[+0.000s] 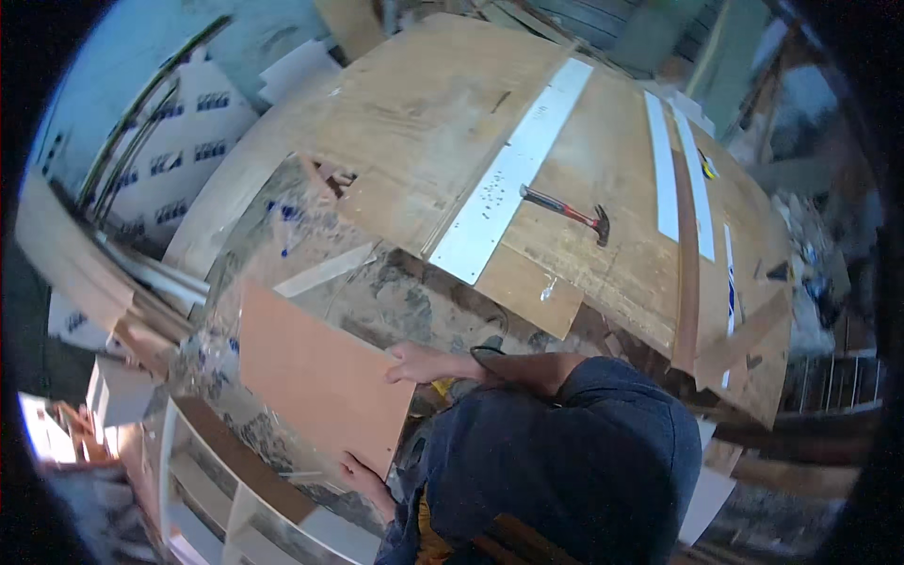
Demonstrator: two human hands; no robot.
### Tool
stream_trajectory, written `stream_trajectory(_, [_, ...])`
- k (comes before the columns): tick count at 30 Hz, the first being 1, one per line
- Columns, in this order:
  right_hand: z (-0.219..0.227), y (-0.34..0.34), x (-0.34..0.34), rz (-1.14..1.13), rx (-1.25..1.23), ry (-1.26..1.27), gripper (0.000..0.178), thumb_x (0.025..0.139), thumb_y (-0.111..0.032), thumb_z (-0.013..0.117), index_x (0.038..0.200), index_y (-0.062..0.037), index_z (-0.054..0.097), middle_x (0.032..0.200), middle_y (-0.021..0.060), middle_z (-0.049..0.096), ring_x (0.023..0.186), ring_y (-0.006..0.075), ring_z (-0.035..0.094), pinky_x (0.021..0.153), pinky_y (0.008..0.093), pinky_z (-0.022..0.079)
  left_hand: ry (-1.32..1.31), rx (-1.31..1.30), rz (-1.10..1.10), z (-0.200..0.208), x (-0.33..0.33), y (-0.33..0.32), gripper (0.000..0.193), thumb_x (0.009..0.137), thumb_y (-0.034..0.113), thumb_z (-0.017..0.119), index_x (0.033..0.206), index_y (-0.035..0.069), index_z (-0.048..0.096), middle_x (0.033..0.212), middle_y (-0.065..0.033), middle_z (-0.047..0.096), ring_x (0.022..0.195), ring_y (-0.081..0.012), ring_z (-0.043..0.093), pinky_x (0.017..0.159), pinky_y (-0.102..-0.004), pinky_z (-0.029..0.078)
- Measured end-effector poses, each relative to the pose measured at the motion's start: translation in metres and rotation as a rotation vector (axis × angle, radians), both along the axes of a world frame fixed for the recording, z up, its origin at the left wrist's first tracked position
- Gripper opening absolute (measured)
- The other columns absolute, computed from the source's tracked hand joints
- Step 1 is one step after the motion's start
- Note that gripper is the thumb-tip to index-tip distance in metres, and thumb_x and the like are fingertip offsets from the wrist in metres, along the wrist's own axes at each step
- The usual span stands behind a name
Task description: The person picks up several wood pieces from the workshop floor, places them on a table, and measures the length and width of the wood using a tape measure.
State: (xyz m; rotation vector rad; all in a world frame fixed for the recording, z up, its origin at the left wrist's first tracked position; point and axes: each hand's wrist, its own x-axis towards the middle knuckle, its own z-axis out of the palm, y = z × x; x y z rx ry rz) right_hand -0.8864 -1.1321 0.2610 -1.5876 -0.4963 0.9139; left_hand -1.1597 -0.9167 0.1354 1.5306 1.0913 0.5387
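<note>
A flat, pale brown rectangular board (320,367) is held low over the floor, its near edge toward my body. My right hand (414,363) closes on its upper right corner, with a dark band on that wrist. Lower down, my left hand (367,482) grips the same board near its bottom corner. The fingers under the board are hidden on both sides.
A large wooden worktop (414,122) carries a long white strip (518,169) dotted with small dark bits, a claw hammer (565,209), more white strips (662,165) and a brown wooden strip (690,254). A white-edged shelf unit (240,499) stands lower left. Scraps litter the dusty floor (377,301).
</note>
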Motion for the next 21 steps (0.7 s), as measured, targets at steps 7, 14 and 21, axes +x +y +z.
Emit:
stream_trajectory(7, [-0.041, 0.000, 0.051, -0.413, -0.072, -0.107, 0.035, 0.086, -0.029, 0.071, 0.104, 0.0015, 0.068, 0.091, 0.0107, 0.070, 0.084, 0.0156, 0.064, 0.072, 0.0354, 0.049, 0.018, 0.009, -0.333, 0.046, 0.148, 0.064, 0.047, 0.099, 0.033, 0.052, 0.122, -0.008, 0.055, 0.108, -0.0166, 0.064, 0.093, -0.0216, 0.058, 0.081, -0.0364, 0.048])
stream_trajectory(14, [-0.136, 0.019, 0.071, -0.842, -0.189, -0.507, 0.033, 0.090, -0.029, 0.068, 0.100, 0.0023, 0.068, 0.076, 0.0096, 0.067, 0.073, 0.0186, 0.065, 0.066, 0.0342, 0.051, -0.026, 0.194, -0.803, 0.011, 0.315, 0.167, 0.038, 0.097, 0.027, 0.056, 0.113, -0.008, 0.060, 0.098, -0.0137, 0.067, 0.089, -0.0187, 0.058, 0.077, -0.0342, 0.047])
stream_trajectory(21, [-0.111, 0.147, 0.092, -1.344, -0.203, -0.072, 0.034, 0.092, -0.029, 0.065, 0.107, 0.0011, 0.070, 0.086, 0.0091, 0.071, 0.078, 0.0164, 0.064, 0.069, 0.0318, 0.051, -0.090, 0.201, -1.137, 0.060, 0.479, 0.231, 0.036, 0.094, 0.019, 0.056, 0.121, -0.006, 0.060, 0.098, -0.0166, 0.070, 0.085, -0.0195, 0.064, 0.075, -0.0347, 0.050])
